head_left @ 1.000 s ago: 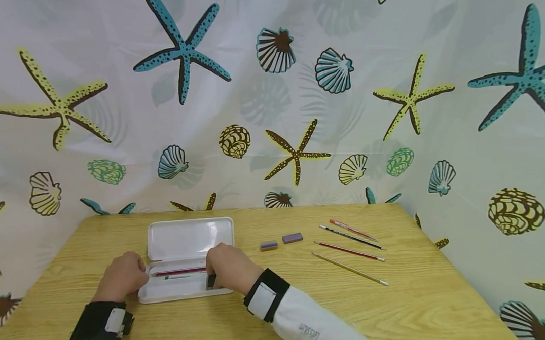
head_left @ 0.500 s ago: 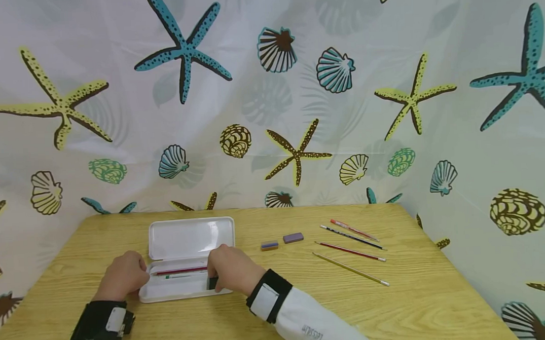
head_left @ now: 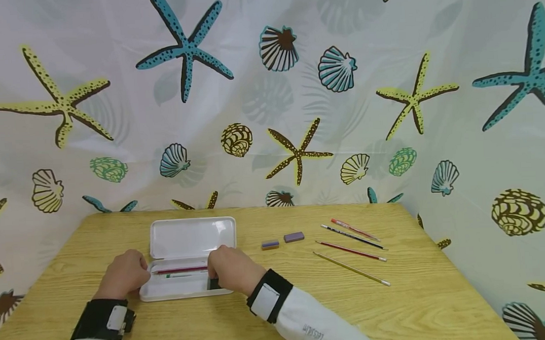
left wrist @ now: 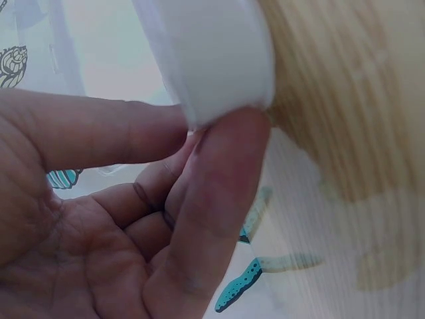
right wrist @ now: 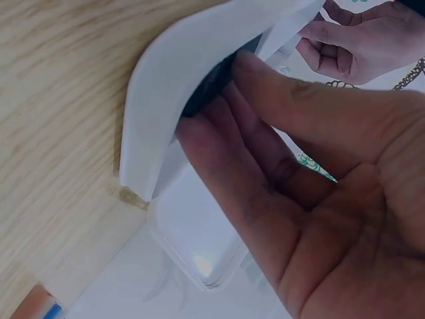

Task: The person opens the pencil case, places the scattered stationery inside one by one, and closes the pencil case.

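A white pencil case (head_left: 179, 291) lies on the wooden table with its lid (head_left: 190, 237) folded back, away from the person. In its base are a dark red pencil (head_left: 181, 270) and a slim stick with a green end (head_left: 169, 276). My left hand (head_left: 124, 273) pinches the left end of the base between thumb and index finger, plain in the left wrist view. At the base's right end, my right hand (head_left: 233, 268) pinches a small dark block (right wrist: 214, 83) inside the wall; fingers hide much of it, and I cannot tell its kind.
Behind and right of the case lie a blue-and-brown eraser (head_left: 270, 245) and a purple eraser (head_left: 294, 237). Farther right are an orange-red pen (head_left: 355, 230), a black pencil (head_left: 350, 236), a red pencil (head_left: 349, 250) and a gold pencil (head_left: 350, 268). A patterned curtain (head_left: 269, 99) hangs behind.
Both hands stay at the two ends of the case, almost still. The whole head view has shifted slightly; the case, pencils and erasers keep their places.
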Motion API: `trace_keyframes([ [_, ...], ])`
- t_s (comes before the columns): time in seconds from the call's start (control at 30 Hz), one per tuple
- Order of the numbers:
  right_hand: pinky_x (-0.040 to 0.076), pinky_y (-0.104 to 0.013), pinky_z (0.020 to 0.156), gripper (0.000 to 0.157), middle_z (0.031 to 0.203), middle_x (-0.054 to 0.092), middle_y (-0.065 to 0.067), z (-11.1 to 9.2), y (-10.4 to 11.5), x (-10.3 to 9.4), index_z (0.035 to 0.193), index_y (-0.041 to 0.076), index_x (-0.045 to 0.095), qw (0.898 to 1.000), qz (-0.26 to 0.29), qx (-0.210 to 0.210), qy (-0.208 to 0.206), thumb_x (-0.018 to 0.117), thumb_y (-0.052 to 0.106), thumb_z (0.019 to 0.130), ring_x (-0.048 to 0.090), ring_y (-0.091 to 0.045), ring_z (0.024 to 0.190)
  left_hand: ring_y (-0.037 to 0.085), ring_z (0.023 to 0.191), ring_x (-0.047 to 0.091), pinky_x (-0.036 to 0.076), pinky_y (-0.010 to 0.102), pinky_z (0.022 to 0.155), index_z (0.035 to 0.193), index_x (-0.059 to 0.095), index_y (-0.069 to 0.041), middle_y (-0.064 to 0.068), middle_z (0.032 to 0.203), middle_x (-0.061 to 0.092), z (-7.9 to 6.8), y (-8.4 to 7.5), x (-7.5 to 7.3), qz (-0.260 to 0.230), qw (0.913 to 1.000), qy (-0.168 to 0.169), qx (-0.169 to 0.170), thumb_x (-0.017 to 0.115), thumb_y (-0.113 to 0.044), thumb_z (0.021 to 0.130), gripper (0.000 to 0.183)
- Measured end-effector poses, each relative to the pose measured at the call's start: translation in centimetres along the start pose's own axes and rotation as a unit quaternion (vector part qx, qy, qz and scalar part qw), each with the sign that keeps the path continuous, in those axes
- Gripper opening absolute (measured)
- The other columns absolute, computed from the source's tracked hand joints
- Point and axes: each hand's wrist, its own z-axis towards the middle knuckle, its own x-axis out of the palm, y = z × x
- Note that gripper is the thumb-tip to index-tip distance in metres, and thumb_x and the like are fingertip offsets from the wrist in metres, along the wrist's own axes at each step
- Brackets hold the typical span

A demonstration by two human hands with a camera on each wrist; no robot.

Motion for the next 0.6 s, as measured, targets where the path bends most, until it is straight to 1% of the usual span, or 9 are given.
trace_keyframes([
  [0.2, 0.048, -0.014, 0.064, 0.014, 0.083, 0.073, 0.004, -0.1, -0.2, -0.3, 0.088, 0.010, 0.081, 1.000, 0.008, -0.002, -0.003, 0.077, -0.003, 0.085, 0.061, -0.003, 0.073, 0.024, 0.064, 0.055, 0.043, 0.033, 0.057, 0.082, 0.058, 0.004, 0.010, 0.073, 0.054, 0.0, 0.0, 0.0, 0.001, 1.0000, 0.002, 0.001, 0.061, -0.001, 0.079, 0.006],
  [0.3, 0.050, -0.015, 0.065, 0.015, 0.084, 0.073, 0.003, -0.2, -0.5, -1.0, 0.089, 0.009, 0.081, 1.000, 0.028, 0.009, -0.004, 0.076, -0.005, 0.084, 0.062, -0.004, 0.075, 0.024, 0.064, 0.055, 0.044, 0.033, 0.057, 0.083, 0.058, 0.004, 0.011, 0.073, 0.054, -0.1, 0.0, 0.0, -0.002, 1.0000, 0.004, 0.000, 0.061, -0.001, 0.080, 0.007],
  [0.37, 0.050, -0.016, 0.067, 0.016, 0.085, 0.073, 0.003, -0.3, -0.9, -1.7, 0.090, 0.009, 0.081, 0.999, 0.031, 0.014, -0.007, 0.075, -0.005, 0.085, 0.063, -0.004, 0.077, 0.024, 0.063, 0.055, 0.044, 0.033, 0.057, 0.084, 0.058, 0.005, 0.011, 0.073, 0.055, -0.1, -0.1, 0.0, -0.003, 1.0000, 0.005, -0.001, 0.062, -0.001, 0.080, 0.007],
  [0.47, 0.051, -0.018, 0.070, 0.015, 0.087, 0.072, 0.001, -0.5, -1.8, -2.9, 0.094, 0.007, 0.081, 0.999, 0.042, 0.027, -0.012, 0.077, -0.003, 0.085, 0.063, -0.006, 0.078, 0.024, 0.063, 0.056, 0.044, 0.033, 0.057, 0.085, 0.058, 0.005, 0.012, 0.074, 0.055, -0.2, -0.2, -0.1, -0.003, 1.0000, 0.006, -0.003, 0.062, -0.001, 0.080, 0.008],
  [0.6, 0.052, -0.022, 0.074, 0.017, 0.090, 0.072, -0.003, -1.0, -3.6, -4.2, 0.099, 0.004, 0.080, 0.996, 0.064, 0.051, -0.022, 0.080, -0.003, 0.084, 0.062, -0.009, 0.080, 0.024, 0.063, 0.057, 0.045, 0.033, 0.057, 0.085, 0.058, 0.006, 0.013, 0.075, 0.056, -0.2, -0.2, -0.1, -0.002, 1.0000, 0.005, -0.007, 0.062, -0.001, 0.081, 0.009],
])
